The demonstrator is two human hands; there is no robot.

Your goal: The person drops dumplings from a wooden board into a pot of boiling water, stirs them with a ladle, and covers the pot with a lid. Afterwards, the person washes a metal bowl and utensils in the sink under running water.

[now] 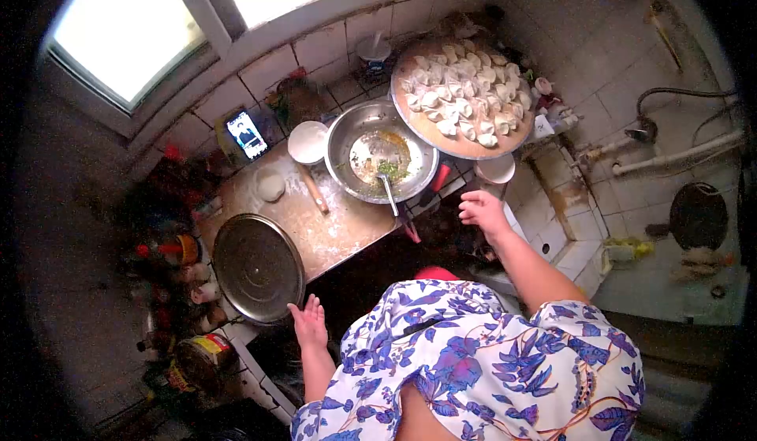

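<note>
My left hand [311,324] is open, palm up with the fingers apart, beside the rim of a large round metal lid [259,269]. In front of my body my right hand [484,212] hangs in the air, its fingers loosely bent and apart with nothing visible in them. It is below a white bowl [495,170] and the round board [410,113] covered with several dumplings [465,86]. A steel basin [335,137] holds a little filling with green bits, and a spoon [389,192] leans over its near edge. A rolling pin [314,190] lies on the floured work board [331,232].
A ball of dough [271,186] and a white bowl [307,142] stand near the basin. Behind them a lit phone [247,135] leans by the tiled wall. Jars and a tub [205,354] crowd the left side. Pipes [678,153] run along the right wall.
</note>
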